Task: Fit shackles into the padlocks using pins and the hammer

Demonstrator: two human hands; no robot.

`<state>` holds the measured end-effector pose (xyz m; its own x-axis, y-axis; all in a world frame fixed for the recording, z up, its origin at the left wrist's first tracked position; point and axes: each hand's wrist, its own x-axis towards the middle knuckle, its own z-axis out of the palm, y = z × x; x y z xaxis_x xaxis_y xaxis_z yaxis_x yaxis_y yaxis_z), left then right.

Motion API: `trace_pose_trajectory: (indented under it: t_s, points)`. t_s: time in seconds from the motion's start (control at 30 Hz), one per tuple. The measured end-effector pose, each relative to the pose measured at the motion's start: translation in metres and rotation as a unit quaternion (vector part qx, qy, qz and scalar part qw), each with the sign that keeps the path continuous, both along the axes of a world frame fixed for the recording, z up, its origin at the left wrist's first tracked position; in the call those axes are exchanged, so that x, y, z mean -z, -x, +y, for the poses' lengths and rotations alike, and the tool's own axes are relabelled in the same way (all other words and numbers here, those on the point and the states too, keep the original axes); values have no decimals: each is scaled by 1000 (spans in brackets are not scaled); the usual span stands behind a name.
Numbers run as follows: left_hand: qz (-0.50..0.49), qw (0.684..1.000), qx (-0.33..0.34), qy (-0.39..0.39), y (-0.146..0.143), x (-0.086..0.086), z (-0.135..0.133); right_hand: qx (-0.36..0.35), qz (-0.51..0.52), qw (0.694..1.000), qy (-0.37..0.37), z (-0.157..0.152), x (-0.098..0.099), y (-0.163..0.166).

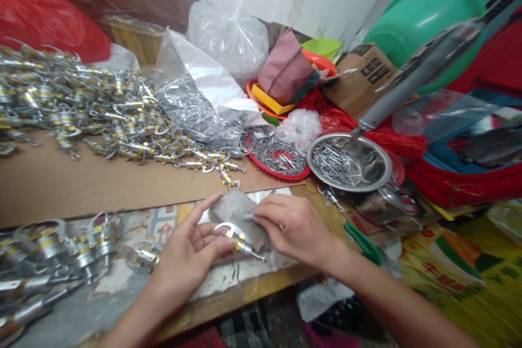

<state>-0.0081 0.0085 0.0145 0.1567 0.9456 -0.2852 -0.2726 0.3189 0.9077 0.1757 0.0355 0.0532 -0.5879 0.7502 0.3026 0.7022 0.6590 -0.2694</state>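
My left hand [199, 247] grips a small metal hook fitting [238, 236] with gold-coloured bands, a curved silver hook at its top and a thin rod end pointing down to the right. Close beside it, my right hand [291, 223] is closed in a pinch on a small silver pin [248, 217], with its tip showing past the fingers. Both hands are above a grey metal block [236, 204] at the bench edge. Left of my left hand, several larger hook fittings [47, 244] lie on the worktop.
A big heap of similar fittings [81, 103] covers brown cardboard [81, 185]. Silver pins fill a clear bag [179, 98], a red tray [281, 175] and a steel bowl [385, 179]. A grey rod-shaped tool [420, 76] hangs over the bowl. Green-handled pliers [362, 242] lie right.
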Motion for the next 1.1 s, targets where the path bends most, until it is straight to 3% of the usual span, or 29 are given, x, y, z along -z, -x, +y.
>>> trace_pose_trajectory:
  t_s: [0.13, 0.23, 0.3, 0.47, 0.6, 0.7, 0.83, 1.1]
  points:
    - [109, 994, 5, -30, 3, -3, 1, -33, -42, 999, -12, -16, 1, 14]
    - [225, 972, 15, -73, 6, -6, 1, -45, -12, 999, -9, -13, 8, 19]
    - [250, 964, 22, -91, 7, -6, 2, -54, 29, 998, -4, -10, 12, 22]
    - [189, 978, 42, -77, 5, -5, 2, -60, 79, 993, 58, -10, 9, 20]
    - [61, 998, 8, 0, 1, -3, 2, -41, -11, 994, 102, -13, -6, 11]
    - [25, 1000, -5, 14, 0, -2, 2, -48, -39, 990, 129, -12, -11, 9]
    - [14, 1000, 7, 10, 2, 0, 0, -65, 21, 988, 141, -4, -1, 19]
    - [9, 1000, 8, 8, 2, -2, 1, -27, 164, 977, 133, 1, 20, 31]
